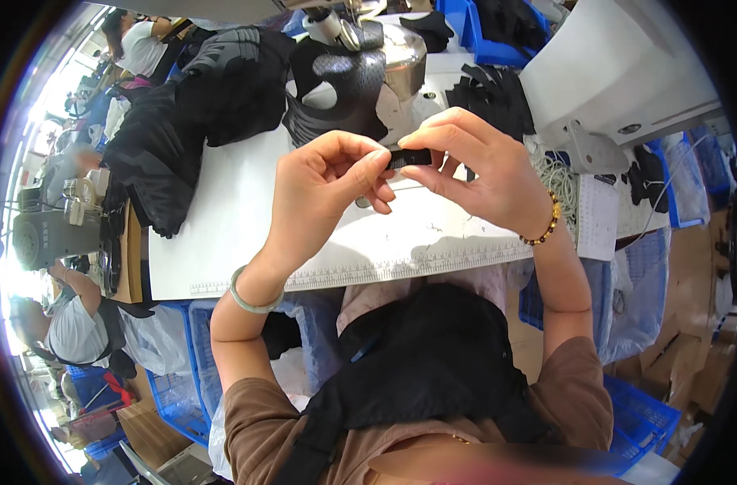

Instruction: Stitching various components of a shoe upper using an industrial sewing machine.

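A short black strip of fabric (410, 158) is held up over the white worktable (231, 226), pinched from both sides. My left hand (324, 182) grips its left end between thumb and forefinger, the other fingers curled. At its right end, the thumb and fingers of my right hand (486, 170) close on it from above and below. Just beyond my hands, glossy black cut fabric (348, 77) lies beneath the sewing machine head (328, 28). Several loose black straps (494, 97) rest behind my right hand.
Dark garment pieces (231, 89) are heaped at the table's left. The machine's white body (627, 69) overhangs the right side, near a tangle of pale cord (556, 178). A ruler (368, 273) runs along the front edge. Blue crates (170, 404) stand below. Other people work at left.
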The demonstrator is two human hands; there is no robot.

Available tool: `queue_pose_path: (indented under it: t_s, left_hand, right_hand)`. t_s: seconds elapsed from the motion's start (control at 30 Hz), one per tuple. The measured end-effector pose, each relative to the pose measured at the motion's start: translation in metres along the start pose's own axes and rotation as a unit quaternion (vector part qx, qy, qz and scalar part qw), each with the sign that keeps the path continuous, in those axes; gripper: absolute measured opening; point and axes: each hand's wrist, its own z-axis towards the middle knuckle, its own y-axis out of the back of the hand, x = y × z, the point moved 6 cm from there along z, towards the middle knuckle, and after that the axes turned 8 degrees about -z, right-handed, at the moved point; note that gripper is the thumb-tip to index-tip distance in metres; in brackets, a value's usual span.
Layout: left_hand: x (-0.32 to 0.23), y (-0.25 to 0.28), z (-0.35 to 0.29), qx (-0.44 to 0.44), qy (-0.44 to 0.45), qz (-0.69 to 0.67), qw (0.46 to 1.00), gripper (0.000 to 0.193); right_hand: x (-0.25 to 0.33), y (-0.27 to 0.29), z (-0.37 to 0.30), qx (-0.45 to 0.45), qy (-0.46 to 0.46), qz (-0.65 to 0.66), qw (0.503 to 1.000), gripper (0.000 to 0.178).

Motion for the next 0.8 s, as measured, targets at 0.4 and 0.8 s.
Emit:
queue_pose_path:
  t_s: [0.4,0.8]
  left_hand:
    - [-0.061,0.037,0.025,-0.131,-0.168,0.008,0.977,0.017]
    - [-0.036,0.042,0.046,-0.134,-0.080,0.003,0.988,0.018]
  right_hand:
    - [-0.018,-0.035,0.036,-0.122,-0.280,0.442,0.844,0.019]
    - [-0.018,-0.030,0.022,-0.187,-0.165,0.186,0.950,0.028]
